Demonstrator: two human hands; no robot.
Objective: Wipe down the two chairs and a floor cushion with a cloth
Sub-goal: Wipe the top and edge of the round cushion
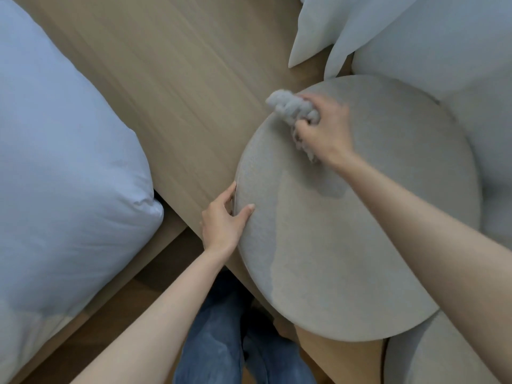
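Two hands meet the round cushion (360, 231): the left hand (221, 225) grips its rim at nine o'clock, and the right hand (324, 128) clutches a bunched cloth (291, 106) pressed near eleven o'clock.

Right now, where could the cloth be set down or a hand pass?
Free: the bare wooden strip between the large pillow and the round cushion, and the cushion's near half. Crowded: far right, where white pillows border the cushion; its left rim, gripped by the left hand; its far edge, where the right hand holds the cloth.
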